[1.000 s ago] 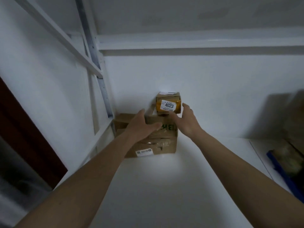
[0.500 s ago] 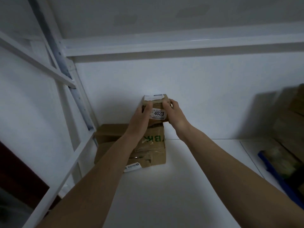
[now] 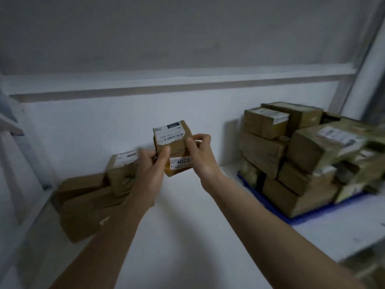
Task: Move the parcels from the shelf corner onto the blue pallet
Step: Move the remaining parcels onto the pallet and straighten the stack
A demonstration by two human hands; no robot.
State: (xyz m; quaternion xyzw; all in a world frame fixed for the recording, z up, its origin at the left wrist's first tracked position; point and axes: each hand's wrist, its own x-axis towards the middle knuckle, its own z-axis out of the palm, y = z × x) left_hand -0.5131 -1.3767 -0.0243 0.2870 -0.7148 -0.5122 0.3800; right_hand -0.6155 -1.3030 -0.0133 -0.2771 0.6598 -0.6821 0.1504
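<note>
A small cardboard parcel (image 3: pixel 174 140) with a white label reading 4023 is lifted off the shelf between both hands. My left hand (image 3: pixel 149 170) grips its left side with the thumb on the front face. My right hand (image 3: pixel 201 157) pinches its right edge. Below and to the left, in the shelf corner, a larger brown parcel (image 3: pixel 83 211) lies flat with a smaller labelled box (image 3: pixel 123 172) on top of it. The blue pallet (image 3: pixel 308 215) sits at the right, with several stacked parcels (image 3: pixel 302 155) on it.
The white shelf board (image 3: pixel 187 236) stretches under my arms. A white back wall and a horizontal shelf beam (image 3: pixel 166 84) run behind. A metal upright (image 3: pixel 354 65) stands at the far right, and shelf bracing stands at the far left.
Both hands have lifted the 4023 parcel off the larger box and carried it to the right. The view has swung right, bringing the loaded blue pallet into sight.
</note>
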